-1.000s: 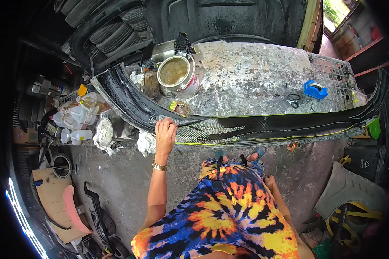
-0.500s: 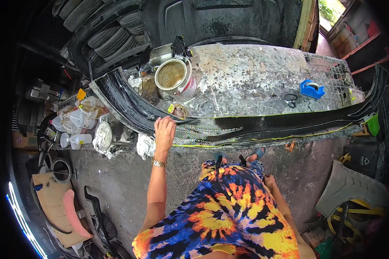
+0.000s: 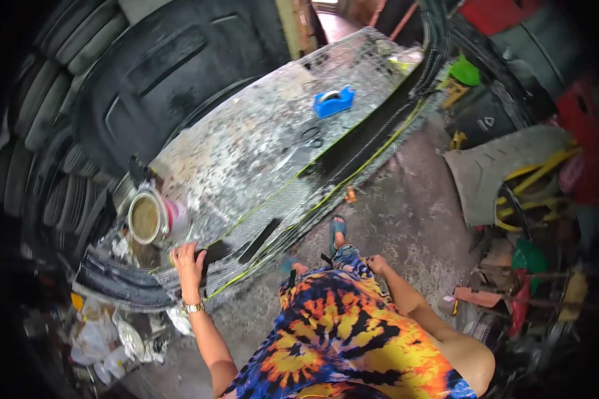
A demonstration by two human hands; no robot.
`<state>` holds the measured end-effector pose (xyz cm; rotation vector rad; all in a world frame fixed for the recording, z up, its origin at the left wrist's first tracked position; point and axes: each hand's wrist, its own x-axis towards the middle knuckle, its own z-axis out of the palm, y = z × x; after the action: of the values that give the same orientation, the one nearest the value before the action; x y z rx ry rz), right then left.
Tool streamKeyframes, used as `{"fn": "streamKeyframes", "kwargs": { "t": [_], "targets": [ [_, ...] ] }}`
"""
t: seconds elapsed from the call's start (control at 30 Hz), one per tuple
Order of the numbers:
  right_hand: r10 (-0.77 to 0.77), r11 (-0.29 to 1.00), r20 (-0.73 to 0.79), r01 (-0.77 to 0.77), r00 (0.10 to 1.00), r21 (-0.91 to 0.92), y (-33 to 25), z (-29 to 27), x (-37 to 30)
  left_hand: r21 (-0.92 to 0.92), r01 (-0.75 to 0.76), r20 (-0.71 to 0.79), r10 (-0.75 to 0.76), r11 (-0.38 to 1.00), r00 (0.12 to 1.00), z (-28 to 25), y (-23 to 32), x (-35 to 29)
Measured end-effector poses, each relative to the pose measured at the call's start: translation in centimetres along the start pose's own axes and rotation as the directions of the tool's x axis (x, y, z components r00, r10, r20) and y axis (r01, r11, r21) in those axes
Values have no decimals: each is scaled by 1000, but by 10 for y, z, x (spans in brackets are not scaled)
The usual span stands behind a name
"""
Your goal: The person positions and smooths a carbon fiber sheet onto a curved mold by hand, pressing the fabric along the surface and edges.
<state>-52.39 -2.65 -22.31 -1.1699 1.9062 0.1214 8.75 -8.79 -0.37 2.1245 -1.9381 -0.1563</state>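
A long curved car body part [image 3: 353, 151] lies along the near edge of the table, covered with black woven carbon-fibre cloth edged in yellow-green tape. My left hand [image 3: 189, 266], with a metal watch at its wrist, lies on the cloth toward the part's left end. Its fingers stretch to the far edge and the thumb stands apart; nothing shows in it. Bare black moulding [image 3: 113, 274] continues to the left of that hand. Beside my hip hangs my right hand [image 3: 378, 265], its fingers loosely curled, touching neither part nor table.
A metal can [image 3: 154, 219] stands just beyond my left hand. Black-handled scissors [image 3: 311, 137] and a blue tape dispenser [image 3: 334, 102] lie on the stained table [image 3: 246, 136]. A grey fender [image 3: 492, 176] stands at the right. Plastic jugs [image 3: 93, 339] crowd the lower left.
The whole view has swung toward the right, so the table and part now slant up to the right. My left hand stays on the part, its fingers straighter; my right hand remains by my hip.
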Motion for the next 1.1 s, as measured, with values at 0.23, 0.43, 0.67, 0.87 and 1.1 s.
{"fn": "streamKeyframes", "kwargs": {
  "t": [0.23, 0.43, 0.67, 0.87, 1.1],
  "targets": [
    [68, 950, 131, -104, 989, 293, 35, -53, -2, -112, -18, 86, 28, 993, 996, 27, 59, 47],
    [54, 621, 268, -242, 962, 746, 172, -107, 49, -122, 45, 237, -15, 992, 971, 79, 137, 106],
    [265, 663, 93, -252, 960, 705, 274, -187, 64, -17, -71, 47, 71, 997, 996, 128, 223, 171],
    [220, 663, 123, -241, 968, 709, 285, -209, 87, -224, -127, -48, 119, 966, 992, 148, 370, 245],
    [15, 872, 143, -83, 990, 483, 253, -244, 131, -443, -423, -163, 393, 790, 905, 218, 539, 354]
  ]
}}
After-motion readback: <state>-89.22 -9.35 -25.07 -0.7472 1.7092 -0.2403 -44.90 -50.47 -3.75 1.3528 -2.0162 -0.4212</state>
